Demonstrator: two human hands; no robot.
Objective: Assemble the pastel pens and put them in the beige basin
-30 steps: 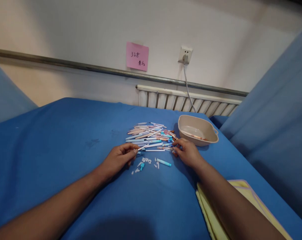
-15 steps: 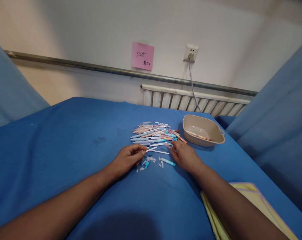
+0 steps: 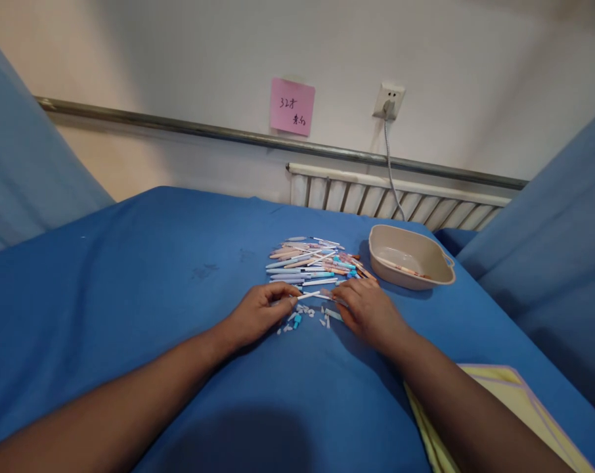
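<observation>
A heap of pens and pen parts [image 3: 313,261] in blue, white, pink and orange lies on the blue cloth [image 3: 144,276]. My left hand [image 3: 259,314] rests just below the heap with fingers pinched on a thin white pen refill [image 3: 308,295]. My right hand [image 3: 369,310] lies palm down beside it, fingers curled over a light blue pen barrel [image 3: 333,314]. Small caps and tips [image 3: 297,318] are scattered between the two hands.
A beige plastic basin [image 3: 410,265] with a pen or two inside stands right of the heap. A yellow cloth [image 3: 504,407] lies at the lower right. Behind are a wall, a metal rail, a radiator [image 3: 391,200] and a pink note [image 3: 292,106].
My right hand has drawn back from the heap's right edge and come down onto the light blue barrel. My left hand stays pinched on the white refill. The camera has shifted left.
</observation>
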